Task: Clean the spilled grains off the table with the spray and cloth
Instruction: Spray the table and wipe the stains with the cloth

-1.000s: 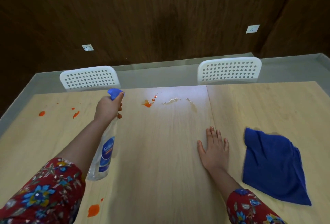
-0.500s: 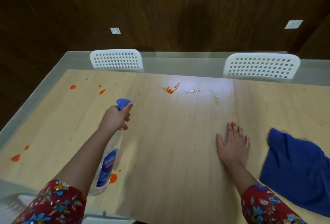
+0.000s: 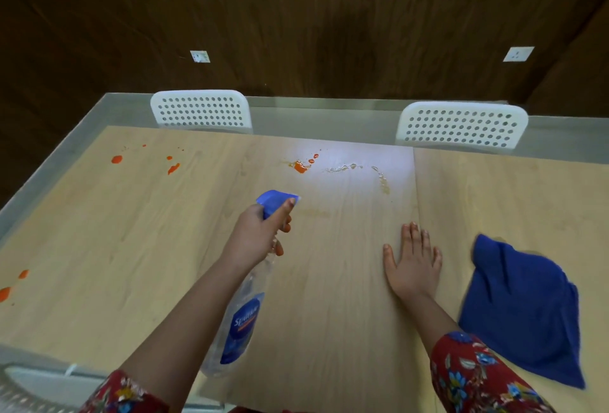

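1. While the left hand gripped the spray bottle, fingers curled round its neck, the blue nozzle pointed toward the orange spill and the pale trail at the far middle of the counter. Nozzle and mess were well apart, so the mist could have fallen short.
2. Right hand lay flat on the counter, fingers straight, holding nothing. Blue cloth sat just beside it, untouched. Risk: a low aim would have wetted that hand, not the spill.
3. Orange spots sat far left and orange blobs at the near left edge, easy to miss if only the middle got sprayed.
4. Wetting the mess could have smeared it across the wood; whether the bits were grains couldn't be told.
5. A wipe pushed away from the body could have swept mess off the far edge toward the white chairs.
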A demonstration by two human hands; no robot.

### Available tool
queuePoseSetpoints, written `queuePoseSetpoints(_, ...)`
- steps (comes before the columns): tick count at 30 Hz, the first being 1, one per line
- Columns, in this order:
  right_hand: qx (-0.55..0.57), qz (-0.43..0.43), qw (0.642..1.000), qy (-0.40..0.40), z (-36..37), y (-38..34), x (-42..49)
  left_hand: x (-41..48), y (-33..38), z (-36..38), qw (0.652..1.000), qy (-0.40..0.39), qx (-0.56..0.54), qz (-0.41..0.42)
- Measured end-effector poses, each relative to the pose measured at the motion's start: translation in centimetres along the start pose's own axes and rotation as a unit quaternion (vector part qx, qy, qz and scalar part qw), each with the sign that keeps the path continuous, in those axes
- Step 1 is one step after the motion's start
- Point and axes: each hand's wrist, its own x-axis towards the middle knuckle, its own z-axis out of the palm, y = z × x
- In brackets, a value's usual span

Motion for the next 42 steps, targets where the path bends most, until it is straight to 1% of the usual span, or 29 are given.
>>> queuePoseSetpoints(2,-0.002,0.003,1.000,-0.009,-0.1,0.0,0.1,-0.5,-0.3,0.6,1.000,-0.012,0.007,0.004)
queuePoseSetpoints(3,0.000,0.003,1.000,-0.015,-0.2,0.1,0.2,-0.7,-0.5,0.9,0.999,-0.029,0.012,0.001)
queuePoseSetpoints(8,0.016,0.002,0.998,-0.064,-0.9,0.4,0.6,-2.8,-1.5,1.8,0.986,-0.161,0.033,-0.005)
queuePoseSetpoints(11,0.033,-0.002,0.995,-0.091,-1.4,0.4,0.7,-4.1,-2.3,1.6,0.985,-0.173,0.024,0.006)
queuePoseSetpoints(14,0.025,-0.011,0.994,-0.108,-1.6,0.5,0.6,-5.2,-3.7,1.3,0.981,-0.188,0.039,-0.012)
queuePoseSetpoints(18,0.021,-0.022,0.992,-0.126,-1.8,0.5,0.8,-6.5,-5.6,0.5,0.983,-0.166,0.059,-0.052)
queuePoseSetpoints(20,0.032,-0.020,0.990,-0.139,-2.0,0.7,1.0,-6.8,-6.0,0.0,0.987,-0.144,0.049,-0.050)
queuePoseSetpoints(22,0.057,-0.012,0.987,-0.150,-2.3,0.6,0.8,-6.7,-6.2,-0.9,0.993,-0.108,0.027,-0.031)
queuePoseSetpoints(25,0.124,0.025,0.983,-0.134,-2.4,-0.6,-1.4,-6.0,-6.4,-3.4,0.999,-0.040,-0.001,-0.027)
queuePoseSetpoints(27,0.157,0.030,0.980,-0.117,-2.0,-1.8,-3.6,-5.3,-6.9,-5.5,0.999,0.000,0.020,-0.039)
queuePoseSetpoints(30,0.163,0.019,0.981,-0.107,-1.3,-2.8,-6.6,-4.6,-7.9,-8.1,0.995,0.041,0.065,-0.059)
queuePoseSetpoints(32,0.159,0.017,0.982,-0.099,-0.8,-3.2,-8.3,-4.4,-8.6,-9.7,0.993,0.044,0.089,-0.062)
queuePoseSetpoints(36,0.175,0.025,0.981,-0.074,-0.1,-3.5,-10.9,-5.3,-10.3,-11.8,0.985,0.017,0.152,-0.082)
queuePoseSetpoints(40,0.213,0.033,0.976,-0.020,0.3,-3.5,-12.7,-6.4,-12.2,-12.8,0.973,-0.050,0.189,-0.125)
queuePoseSetpoints(42,0.219,0.038,0.975,-0.007,0.6,-3.8,-13.5,-6.6,-13.3,-13.2,0.964,-0.083,0.216,-0.133)
